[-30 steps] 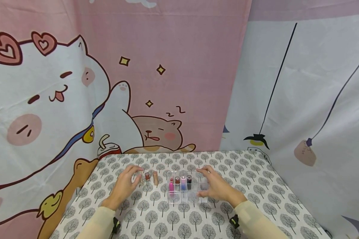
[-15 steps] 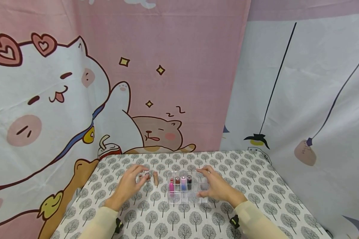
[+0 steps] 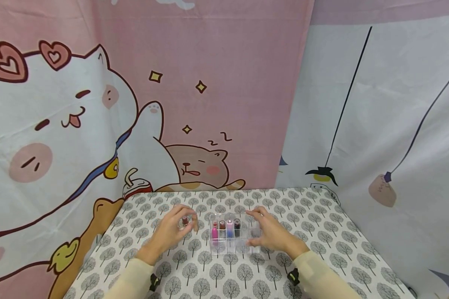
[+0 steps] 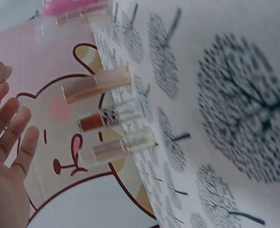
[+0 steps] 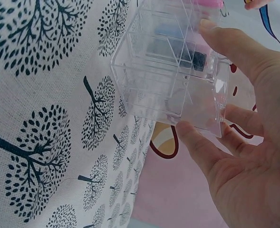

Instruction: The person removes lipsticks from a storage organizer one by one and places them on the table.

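Three tubes [image 4: 110, 116] stand left of the clear box [image 3: 230, 246]. The left hand [image 3: 169, 229] is near them, fingers apart; the right hand [image 3: 272, 233] clamps its fingers on the box's right end.

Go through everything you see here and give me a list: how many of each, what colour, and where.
Rectangular clear plastic organizer: one, colourless, mid-cloth.
Slim cosmetic tubes inside it: at least four, left to right in the head view: hot-pink tube, red-brown tube, pink-and-blue tube, black-topped tube.
Loose cosmetic tubes: three, left of the organizer: tan cylinder, clear tube with red-brown end, clear tube with peach core.
Tree-print fabric cloth: one, white and dark grey, underneath.
Cartoon-print fabric backdrop: pink, white and brown, behind.
Cream sleeves: two, on the arms.
Hands: two; left hand by the loose tubes, right hand gripping the organizer's right end.
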`<state>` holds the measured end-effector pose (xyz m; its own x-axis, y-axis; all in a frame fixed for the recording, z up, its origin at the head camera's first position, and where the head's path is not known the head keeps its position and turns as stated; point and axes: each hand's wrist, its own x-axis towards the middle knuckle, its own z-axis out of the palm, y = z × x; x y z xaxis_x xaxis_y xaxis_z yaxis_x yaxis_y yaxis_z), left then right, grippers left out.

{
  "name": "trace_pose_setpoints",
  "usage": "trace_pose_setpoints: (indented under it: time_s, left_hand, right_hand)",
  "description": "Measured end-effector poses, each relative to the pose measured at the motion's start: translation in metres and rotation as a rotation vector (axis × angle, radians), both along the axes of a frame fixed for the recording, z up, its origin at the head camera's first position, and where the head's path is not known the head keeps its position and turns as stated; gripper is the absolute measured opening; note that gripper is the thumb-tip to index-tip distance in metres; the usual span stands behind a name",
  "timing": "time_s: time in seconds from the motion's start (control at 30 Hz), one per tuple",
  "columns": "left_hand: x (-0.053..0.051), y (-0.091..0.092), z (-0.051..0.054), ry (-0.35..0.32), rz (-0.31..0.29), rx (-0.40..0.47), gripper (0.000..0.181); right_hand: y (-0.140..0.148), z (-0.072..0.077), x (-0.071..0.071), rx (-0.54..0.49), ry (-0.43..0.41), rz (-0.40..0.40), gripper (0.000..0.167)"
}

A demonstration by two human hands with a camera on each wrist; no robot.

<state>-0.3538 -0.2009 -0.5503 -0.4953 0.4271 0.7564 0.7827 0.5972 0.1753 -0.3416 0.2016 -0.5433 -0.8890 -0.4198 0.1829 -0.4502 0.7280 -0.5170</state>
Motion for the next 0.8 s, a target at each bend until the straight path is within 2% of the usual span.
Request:
trace_pose_setpoints:
  time_s: [0.23,0.33,0.47,0.6,0.8]
  left_hand:
    - [0.002,0.017,0.003,0.01,-0.067,-0.003,0.04]
    - [0.002,0.023,0.001,-0.017,-0.09,-0.001,0.04]
    - [0.005,0.03,0.002,-0.104,-0.077,-0.028,0.038]
    - [0.01,0.037,0.007,-0.185,-0.051,-0.066,0.037]
    - [0.009,0.045,0.005,-0.148,-0.04,-0.11,0.039]
  right_hand:
    - [0.0,-0.001,-0.001,-0.014,-0.005,0.003,0.113]
    - [0.0,-0.002,0.0,-0.012,-0.001,0.0,0.112]
    - [0.0,-0.002,0.001,-0.007,0.002,-0.006,0.112]
    - [0.0,-0.002,0.0,-0.007,0.004,-0.004,0.112]
    - [0.001,-0.002,0.0,-0.004,0.007,0.001,0.112]
